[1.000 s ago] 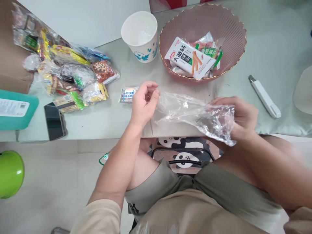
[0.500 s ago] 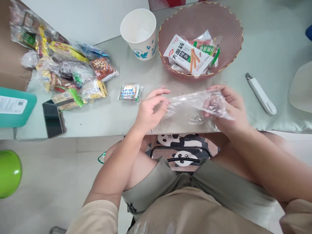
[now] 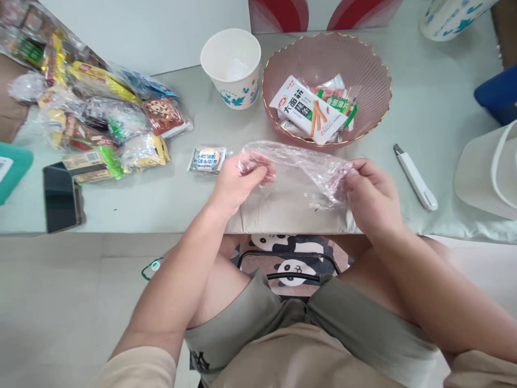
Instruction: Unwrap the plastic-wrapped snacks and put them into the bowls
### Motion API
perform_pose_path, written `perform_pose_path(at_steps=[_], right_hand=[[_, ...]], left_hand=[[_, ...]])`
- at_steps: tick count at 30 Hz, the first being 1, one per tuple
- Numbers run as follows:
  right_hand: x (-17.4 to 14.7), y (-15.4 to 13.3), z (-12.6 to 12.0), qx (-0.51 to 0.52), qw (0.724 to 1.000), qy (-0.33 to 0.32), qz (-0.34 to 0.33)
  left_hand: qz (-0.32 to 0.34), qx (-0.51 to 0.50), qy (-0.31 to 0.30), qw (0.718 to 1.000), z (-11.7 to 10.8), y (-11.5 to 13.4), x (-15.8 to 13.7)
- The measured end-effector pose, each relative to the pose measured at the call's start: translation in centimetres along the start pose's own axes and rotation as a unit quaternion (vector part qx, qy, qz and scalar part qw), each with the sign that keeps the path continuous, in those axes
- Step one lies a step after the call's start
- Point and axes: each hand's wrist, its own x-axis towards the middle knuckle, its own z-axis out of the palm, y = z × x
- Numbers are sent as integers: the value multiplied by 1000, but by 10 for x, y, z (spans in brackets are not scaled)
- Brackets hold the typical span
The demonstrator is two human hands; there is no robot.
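- We see a clear, crinkled plastic bag (image 3: 302,160) stretched between the two hands, over the front of the pale grey-green cloth-covered table (image 3: 161,207).
- Our right hand (image 3: 369,194) grasps the bag's bunched right end, thumb against curled fingers.
- Our left hand (image 3: 248,175) is half curled at the other end, with film lying over its fingers; we cannot tell whether it grips the film or sits inside the opening.
- Just beside that left hand we have a small, clear-wrapped biscuit packet with blue print (image 3: 202,160).
- Beyond the bag stands a ribbed pink bowl with a scalloped gold rim (image 3: 371,81), holding a white snack packet with a red logo (image 3: 297,102) among other packets.
- Left of the bowl we find a white paper cup with blue leaves (image 3: 240,89).
- To the right of our right hand lies a slim white utility knife (image 3: 416,178).
- Far left, we see a heap of colourful wrapped snacks (image 3: 99,116), a black phone (image 3: 60,196) at its near edge.
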Motion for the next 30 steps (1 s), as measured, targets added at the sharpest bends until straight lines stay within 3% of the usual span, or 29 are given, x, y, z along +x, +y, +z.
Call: perform_pose_path(at_steps=[4,7,10,13,16,19,22,25,28,30], right_hand=[[-3,1,2,-93,991,-22,-98],[-4,-1,4,-162,979,-43,-115],[-4,-3,5,-216,968,-33,-120],[-3,-6,5,-166,981,-23,-92],[-1,-6,4,-64,997,-23,-48],[2,-3,3,-3,1000,-14,1],[5,-1,2,18,999,40,-3],[10,1,0,69,994,85,2],[12,-1,-1,111,992,27,47],[10,-4,-2,65,997,-8,48]], left_hand=[[-5,24,1,1000,-2,4,-1],[5,30,-34,999,-4,4,0],[38,9,-29,999,-6,3,0],[36,-19,-37,999,-8,3,-1],[-26,8,-74,997,-6,5,-4],[-51,42,-35,997,-4,6,-3],[-40,41,9,998,-5,6,0],[-39,29,5,999,-9,6,1],[-61,36,-49,996,-11,8,-2],[-73,45,-83,993,-11,9,-4]])
